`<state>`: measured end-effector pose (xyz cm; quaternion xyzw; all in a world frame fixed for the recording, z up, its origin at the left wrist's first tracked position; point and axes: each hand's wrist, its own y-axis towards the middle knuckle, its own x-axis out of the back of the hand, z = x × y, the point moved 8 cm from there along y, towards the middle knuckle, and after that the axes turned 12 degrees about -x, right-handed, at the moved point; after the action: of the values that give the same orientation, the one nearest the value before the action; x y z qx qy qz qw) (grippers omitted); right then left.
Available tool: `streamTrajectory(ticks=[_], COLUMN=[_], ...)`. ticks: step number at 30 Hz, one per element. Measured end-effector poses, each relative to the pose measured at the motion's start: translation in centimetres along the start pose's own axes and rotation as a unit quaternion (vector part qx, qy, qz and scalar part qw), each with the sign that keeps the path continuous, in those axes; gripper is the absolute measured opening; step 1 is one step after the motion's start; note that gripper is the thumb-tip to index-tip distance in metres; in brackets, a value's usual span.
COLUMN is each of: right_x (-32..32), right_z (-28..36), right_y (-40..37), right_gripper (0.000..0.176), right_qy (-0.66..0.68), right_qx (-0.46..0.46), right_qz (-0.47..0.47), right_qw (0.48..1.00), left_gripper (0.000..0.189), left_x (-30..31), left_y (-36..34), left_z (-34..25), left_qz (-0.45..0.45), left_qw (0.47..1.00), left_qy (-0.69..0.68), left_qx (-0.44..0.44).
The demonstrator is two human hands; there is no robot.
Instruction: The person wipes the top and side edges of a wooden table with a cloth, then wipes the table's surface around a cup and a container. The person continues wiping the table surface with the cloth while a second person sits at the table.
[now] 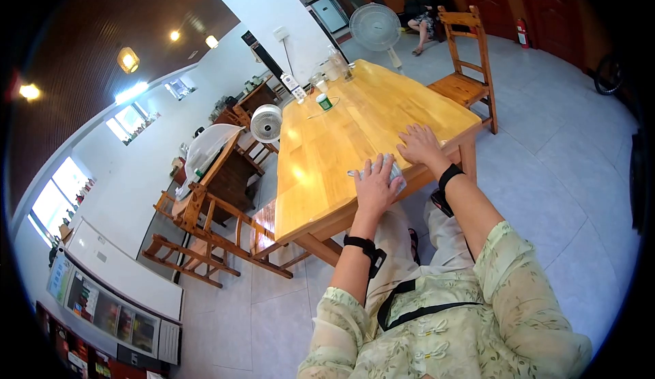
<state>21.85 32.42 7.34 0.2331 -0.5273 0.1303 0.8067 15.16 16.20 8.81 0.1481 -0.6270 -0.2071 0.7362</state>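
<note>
Pale packet [397, 172] pinned under left hand [374, 186], at the near edge of the table [355, 116].

Left hand lies flat on the packet with fingers spread, not closed round it. Right hand [419, 146] rests palm-down on bare wood just beside it, toward the table's near corner, fingers apart, holding nothing. Packet looks thin, light and soft, possibly film-wrapped; material not resolvable. Judged likely to slide on the glossy tabletop. Best hold: pinch the ends showing either side of the palm.

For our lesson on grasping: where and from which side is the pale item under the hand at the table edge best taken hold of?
Probably the free end of the pale item, showing past the left hand toward the right hand. It lies flat by the edge of the table, so pinch from that edge side.
</note>
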Motion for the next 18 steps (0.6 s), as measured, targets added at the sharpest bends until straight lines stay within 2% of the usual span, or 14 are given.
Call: streamTrajectory(ticks=[7, 13, 17, 18], right_x=[-0.2, -0.3, -0.2, -0.2], right_z=[0.0, -0.2, -0.1, -0.1], right_y=[0.0, 0.0, 0.0, 0.1], right_gripper=[0.057, 0.058, 0.058, 0.058], right_qy=[0.003, 0.005, 0.024, 0.016], right_qx=[0.002, 0.000, 0.008, 0.009], right_qz=[0.005, 0.014, 0.005, 0.010], right_qw=[1.000, 1.000, 1.000, 1.000], left_gripper=[0.064, 0.063, 0.059, 0.053], left_x=[2.1, 5.6, 7.8, 8.2], left_y=[-5.2, -15.6, -20.5, -20.8], left_z=[3.3, 11.7, 16.4, 16.8], left_qz=[-0.076, -0.088, -0.102, -0.100], left_qw=[0.996, 0.991, 0.990, 0.990], left_qy=[0.012, 0.093, 0.080, 0.075], left_qx=[-0.042, 0.036, 0.060, 0.063])
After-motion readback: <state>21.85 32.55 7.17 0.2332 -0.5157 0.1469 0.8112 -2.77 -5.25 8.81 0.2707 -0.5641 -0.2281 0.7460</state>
